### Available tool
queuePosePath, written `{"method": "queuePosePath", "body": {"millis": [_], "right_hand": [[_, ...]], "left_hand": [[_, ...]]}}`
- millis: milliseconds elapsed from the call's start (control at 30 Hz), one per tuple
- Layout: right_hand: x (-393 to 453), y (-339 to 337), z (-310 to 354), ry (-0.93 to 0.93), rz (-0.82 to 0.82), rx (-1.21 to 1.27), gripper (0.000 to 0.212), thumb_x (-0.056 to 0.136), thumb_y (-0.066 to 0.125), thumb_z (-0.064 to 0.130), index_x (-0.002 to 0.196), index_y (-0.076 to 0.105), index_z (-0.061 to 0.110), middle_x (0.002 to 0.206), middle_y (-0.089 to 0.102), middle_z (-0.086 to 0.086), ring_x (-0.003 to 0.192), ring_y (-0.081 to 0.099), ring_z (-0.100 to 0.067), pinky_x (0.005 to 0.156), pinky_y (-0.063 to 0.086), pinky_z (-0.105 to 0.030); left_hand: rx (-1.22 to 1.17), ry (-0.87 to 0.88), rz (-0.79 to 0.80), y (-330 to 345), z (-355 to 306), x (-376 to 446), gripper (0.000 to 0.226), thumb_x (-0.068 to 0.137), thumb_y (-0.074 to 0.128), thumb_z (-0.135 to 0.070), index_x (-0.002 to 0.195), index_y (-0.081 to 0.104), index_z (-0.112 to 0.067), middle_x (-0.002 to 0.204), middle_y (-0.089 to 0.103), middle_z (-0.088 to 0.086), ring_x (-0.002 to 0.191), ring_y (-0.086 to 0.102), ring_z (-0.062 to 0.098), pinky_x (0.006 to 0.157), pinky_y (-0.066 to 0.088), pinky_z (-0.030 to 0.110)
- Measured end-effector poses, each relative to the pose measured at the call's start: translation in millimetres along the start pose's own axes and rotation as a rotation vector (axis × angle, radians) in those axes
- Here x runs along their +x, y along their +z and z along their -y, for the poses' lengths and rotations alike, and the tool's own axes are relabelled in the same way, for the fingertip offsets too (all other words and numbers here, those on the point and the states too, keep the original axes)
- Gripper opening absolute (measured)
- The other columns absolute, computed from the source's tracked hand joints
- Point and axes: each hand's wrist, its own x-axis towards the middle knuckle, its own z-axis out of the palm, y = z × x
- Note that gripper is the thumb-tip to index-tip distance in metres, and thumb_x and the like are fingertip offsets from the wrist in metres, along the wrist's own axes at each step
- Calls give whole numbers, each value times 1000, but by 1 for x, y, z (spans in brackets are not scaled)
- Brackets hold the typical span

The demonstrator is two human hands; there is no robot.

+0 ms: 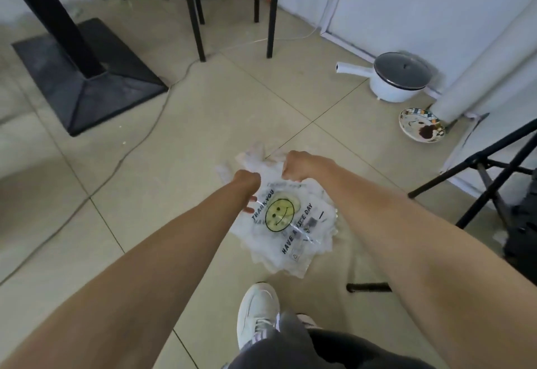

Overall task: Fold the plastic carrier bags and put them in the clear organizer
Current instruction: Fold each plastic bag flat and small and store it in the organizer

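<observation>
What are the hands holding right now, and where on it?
Both hold the clear smiley-print carrier bags near their top end: the left hand grips the left side, the right hand the bunched top by the handles.

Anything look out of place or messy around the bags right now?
Yes. A white pot with its lid on and a patterned plate carrying a dark smear sit on the floor by the wall, odd spots for kitchenware. Both hands grip the crumpled bags; no organizer is in view.
</observation>
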Motion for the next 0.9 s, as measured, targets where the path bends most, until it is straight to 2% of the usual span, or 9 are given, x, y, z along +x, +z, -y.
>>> {"method": "queuePosePath", "body": {"millis": [100,200,267,300,367,467,600,733,900], "right_hand": [[32,22,-2,-39,32,-50,19,88,63,30,94,53,16,74,56,-2,73,58,-23,75,51,-33],[59,44,-9,-48,24,-71,33,93,57,33,71,42,15,69,49,-1,73,52,-25,75,45,-33],[74,58,-15,-32,12,-65,33,95,53,30,68,43,14,71,48,-3,72,51,-25,75,45,-33],[81,65,-18,-25,8,-66,25,95,52,27,75,50,12,78,52,-4,77,54,-26,77,47,-34],[96,79,-25,-28,2,-67,17,95,51,22,99,58,8,92,57,-7,88,59,-28,76,49,-34],[117,99,-31,-52,-15,-97,19,95,49,15,108,56,3,92,57,-8,82,57,-26,61,43,-32],[140,113,-29,-49,-149,-100,26,97,47,14,122,48,4,114,48,-13,92,52,-28,67,38,-34],[158,121,-30,-7,-262,-101,34,96,52,12,128,45,5,122,45,-14,108,52,-32,71,40,-36],[172,141,-34,17,-208,-61,33,97,53,15,127,45,4,123,47,-16,109,53,-34,74,42,-37]], "left_hand": [[-22,-81,-5,10,13,28,37,104,33,-18,137,39,-5,125,49,8,112,56,26,51,44,33],[-67,-149,-19,15,30,60,26,102,38,-13,123,46,0,103,56,10,96,59,25,55,50,35],[-38,-146,-60,17,44,81,25,98,44,-9,122,44,-1,85,53,7,77,58,22,71,55,36],[-3,-131,-92,18,52,92,31,96,47,-8,126,41,-1,86,53,7,75,57,23,79,56,36],[53,-137,-145,20,70,115,41,93,50,-11,130,37,1,105,55,13,92,58,27,89,52,37],[205,-151,-261,23,97,144,52,88,54,-18,134,37,-1,130,46,19,112,53,33,94,50,39],[366,-197,-402,25,119,163,60,86,63,-28,133,35,-3,128,42,16,114,49,30,95,45,39],[458,-263,-492,30,129,177,73,84,68,-39,135,31,-2,129,43,13,117,44,27,93,38,38],[659,-163,-524,35,137,183,61,86,67,-28,134,34,-11,127,45,9,115,50,27,90,39,40]]}}
